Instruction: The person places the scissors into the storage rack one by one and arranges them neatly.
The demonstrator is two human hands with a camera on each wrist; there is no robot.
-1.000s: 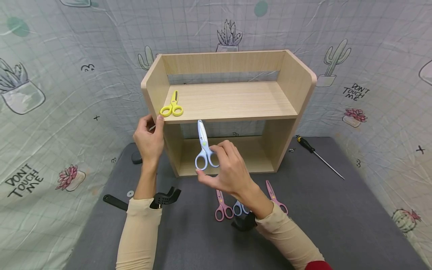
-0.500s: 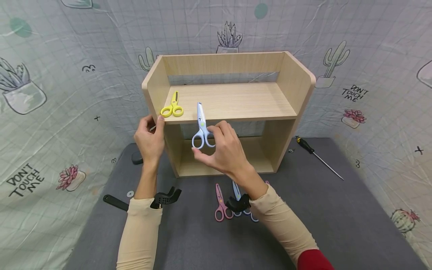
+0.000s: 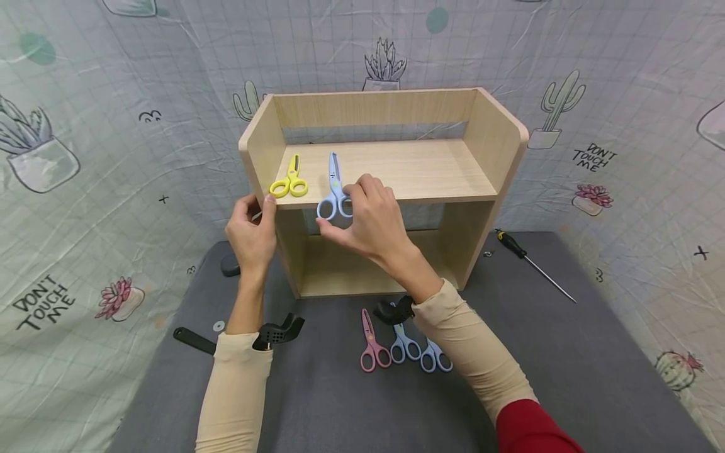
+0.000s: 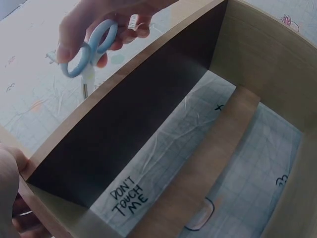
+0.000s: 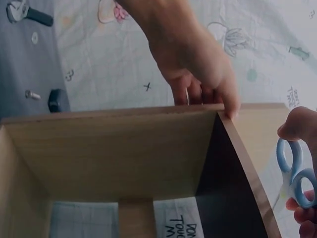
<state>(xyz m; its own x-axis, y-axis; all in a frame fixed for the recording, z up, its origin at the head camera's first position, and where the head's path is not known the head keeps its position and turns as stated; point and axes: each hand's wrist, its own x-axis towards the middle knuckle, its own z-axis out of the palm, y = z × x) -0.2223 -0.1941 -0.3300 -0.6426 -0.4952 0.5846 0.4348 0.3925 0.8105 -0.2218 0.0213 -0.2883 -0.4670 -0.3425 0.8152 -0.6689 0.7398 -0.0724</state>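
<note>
Bracing the wooden shelf unit (image 3: 487,145), the left hand (image 3: 252,229) curls over the front edge of its left side panel, thumb tip on the corner. If that grip loosens, a nudge from the other side could shift the unit on the bench (image 3: 566,352). Just right of that panel, yellow scissors (image 3: 290,179) lie on the upper shelf, handles toward the front edge. They sit close to where the blue scissors (image 3: 333,192) hover, so a sideways drift could knock them or push them off the lip. The right hand (image 3: 370,220) pinches the blue scissors by the handle loops, thumb and fingers curled round them; the blades point toward the back, over the shelf, while the loops hang at or just past the front edge. Released there, I judge the pair could tip forward and drop to the bench. Further right and lower, pink scissors (image 3: 370,346) and two more blue pairs (image 3: 419,352) lie below the right forearm, where a falling pair might land. A screwdriver (image 3: 532,261) lies well apart, far right.
</note>
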